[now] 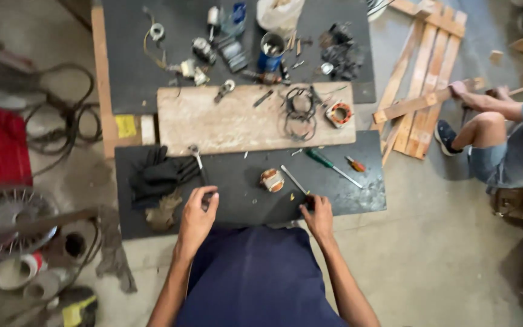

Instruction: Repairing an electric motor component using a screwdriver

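Observation:
My left hand (197, 213) rests on the black mat (364, 200), fingers curled round a dark handle end just below a pair of pliers (198, 160). Whether that handle belongs to the pliers is unclear. My right hand (318, 215) pinches a small dark piece at the near end of a thin metal rod (292, 178). Between the hands, a little farther out, lies a small copper-wound motor coil (272, 180). A green-handled screwdriver (324, 161) and a short orange-handled one (355, 163) lie beyond my right hand.
Black gloves (155, 175) and a rag lie left of my left hand. A wooden board (225, 124) carries wire rings (299, 112) and another coil (339, 113). Behind it are a blue can (269, 54) and small parts. At right, a seated person (506, 142) handles wooden slats (422, 85). On the left floor lie cables (62, 115).

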